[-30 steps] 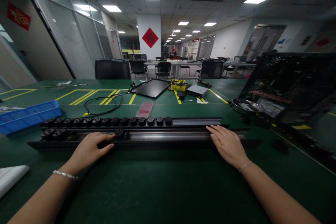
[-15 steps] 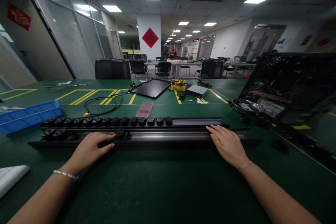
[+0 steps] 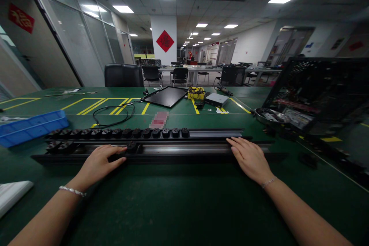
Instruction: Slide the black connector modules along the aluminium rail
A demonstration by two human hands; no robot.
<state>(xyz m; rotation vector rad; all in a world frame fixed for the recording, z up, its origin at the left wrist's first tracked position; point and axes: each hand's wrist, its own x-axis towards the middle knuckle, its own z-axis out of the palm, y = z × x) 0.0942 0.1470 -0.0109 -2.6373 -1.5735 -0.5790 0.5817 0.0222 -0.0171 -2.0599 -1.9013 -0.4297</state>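
Plainly, one left hand [image 3: 99, 159] and one right hand [image 3: 250, 157], both loosely spread, touch one rail [image 3: 184, 149] showing three black modules [image 3: 65, 147].

Black chairs [image 3: 123, 75] and a green workbench [image 3: 184, 200] show an office-like workshop.

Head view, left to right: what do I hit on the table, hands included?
Blue bin → left hand → black module at its fingertips → black panel → yellow box → grey box → right hand → black case.
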